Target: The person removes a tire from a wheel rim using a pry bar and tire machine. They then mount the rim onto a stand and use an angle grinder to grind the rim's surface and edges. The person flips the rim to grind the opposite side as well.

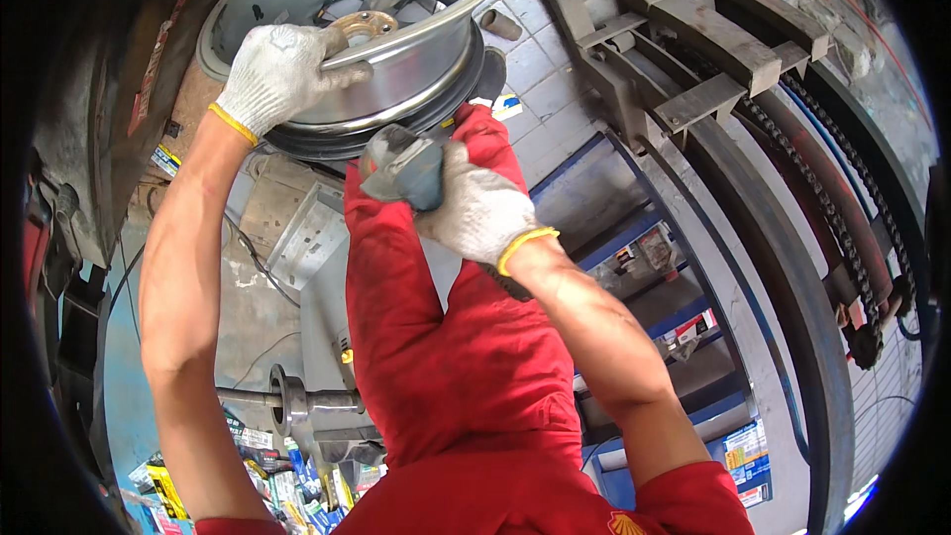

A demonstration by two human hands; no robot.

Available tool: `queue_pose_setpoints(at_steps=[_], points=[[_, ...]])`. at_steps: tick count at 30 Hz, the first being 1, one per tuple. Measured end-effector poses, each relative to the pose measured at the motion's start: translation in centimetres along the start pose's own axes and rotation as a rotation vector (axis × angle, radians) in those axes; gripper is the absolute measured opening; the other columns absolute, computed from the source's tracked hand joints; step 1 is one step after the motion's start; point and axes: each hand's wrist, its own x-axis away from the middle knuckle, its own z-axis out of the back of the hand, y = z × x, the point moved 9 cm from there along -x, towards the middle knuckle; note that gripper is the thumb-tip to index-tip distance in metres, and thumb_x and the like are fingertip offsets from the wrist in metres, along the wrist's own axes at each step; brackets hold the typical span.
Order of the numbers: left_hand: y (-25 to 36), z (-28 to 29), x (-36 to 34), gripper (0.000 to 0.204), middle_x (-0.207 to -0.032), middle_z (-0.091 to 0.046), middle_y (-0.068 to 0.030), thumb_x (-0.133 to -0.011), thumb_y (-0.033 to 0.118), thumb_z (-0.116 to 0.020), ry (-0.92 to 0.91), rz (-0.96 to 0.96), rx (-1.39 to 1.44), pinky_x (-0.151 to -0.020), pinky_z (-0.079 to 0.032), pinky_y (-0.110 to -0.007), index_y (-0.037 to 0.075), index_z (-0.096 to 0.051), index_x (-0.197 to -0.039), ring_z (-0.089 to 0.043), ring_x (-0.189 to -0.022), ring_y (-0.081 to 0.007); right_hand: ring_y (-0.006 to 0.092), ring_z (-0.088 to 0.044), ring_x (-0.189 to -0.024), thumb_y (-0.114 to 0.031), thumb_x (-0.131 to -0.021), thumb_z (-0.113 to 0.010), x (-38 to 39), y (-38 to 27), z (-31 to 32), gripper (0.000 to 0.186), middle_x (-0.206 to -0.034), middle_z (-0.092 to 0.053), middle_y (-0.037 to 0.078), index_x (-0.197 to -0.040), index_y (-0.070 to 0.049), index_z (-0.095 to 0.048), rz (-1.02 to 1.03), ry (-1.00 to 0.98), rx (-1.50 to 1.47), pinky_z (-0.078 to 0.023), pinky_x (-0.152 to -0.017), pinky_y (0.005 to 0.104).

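My left hand (277, 74), in a white knit glove with a yellow cuff, has its fingers hooked over the near lip of a silver metal wheel rim (386, 74) at the top. The rim has a gold-coloured hub and rests on a dark ring (456, 99), which may be a tire. My right hand (475, 203), gloved alike, is closed on a grey-teal power tool (421, 178), probably a grinder, held low over my red-trousered legs just below the rim. The tool's working end is blurred.
A heavy steel forklift-like frame with chains (713, 114) fills the right. A blue-edged shelf unit (594, 168) stands beside my legs. A dark machine body (74, 188) is at left, with a metal shaft (322, 401), cables and scattered packages (168, 485) below. A small metal cylinder (500, 25) sits beyond the rim.
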Motion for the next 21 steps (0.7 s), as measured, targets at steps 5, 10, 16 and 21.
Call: queue_pose_setpoints(at_steps=[5, 10, 16, 21], points=[[-0.4, 0.3, 0.1, 0.062, -0.106, -0.083, -0.0207, -0.095, 0.061, -0.081, -0.022, 0.021, -0.018, -0.086, -0.063, -0.049, 0.006, -0.084, -0.124, -0.080, -0.097, -0.0403, 0.0516, -0.078, -0.110, -0.043, -0.085, -0.086, 0.1, 2.8, 4.3, 0.093, -0.110, -0.077, 0.037, -0.149, 0.007, -0.041, -0.091, 0.074, 0.096, -0.060, -0.095, 0.0569], [-0.6, 0.2, 0.1, 0.064, -0.102, -0.082, -0.0205, -0.094, 0.064, -0.081, -0.012, 0.004, -0.011, -0.084, -0.063, -0.050, 0.007, -0.084, -0.122, -0.080, -0.095, -0.0408, 0.0446, -0.078, -0.114, -0.046, -0.086, -0.083, -1.9, 6.2, 6.7, 0.112, -0.117, -0.079, 0.031, -0.165, 0.015, -0.032, -0.200, 0.054, 0.175, -0.061, -0.097, 0.0508], [-0.3, 0.3, 0.1, 0.061, -0.099, -0.082, -0.0197, -0.095, 0.062, -0.081, -0.048, -0.005, -0.028, -0.083, -0.063, -0.049, 0.008, -0.084, -0.122, -0.080, -0.093, -0.0401, 0.0496, -0.078, -0.112, -0.043, -0.086, -0.085, 0.0, 1.2, 3.1, 0.090, -0.113, -0.078, 0.036, -0.147, 0.009, -0.045, -0.080, -0.030, 0.100, -0.061, -0.096, 0.0538], [-0.2, 1.0, 0.7, 0.053, -0.092, -0.078, -0.0206, -0.094, 0.057, -0.084, 0.022, -0.029, -0.003, -0.078, -0.061, -0.049, 0.007, -0.084, -0.110, -0.078, -0.089, -0.0405, 0.0488, -0.079, -0.109, -0.039, -0.085, -0.087, -0.7, -0.1, 1.7, 0.090, -0.108, -0.078, 0.035, -0.149, 0.008, -0.045, 0.016, -0.058, 0.070, -0.061, -0.095, 0.0539]])
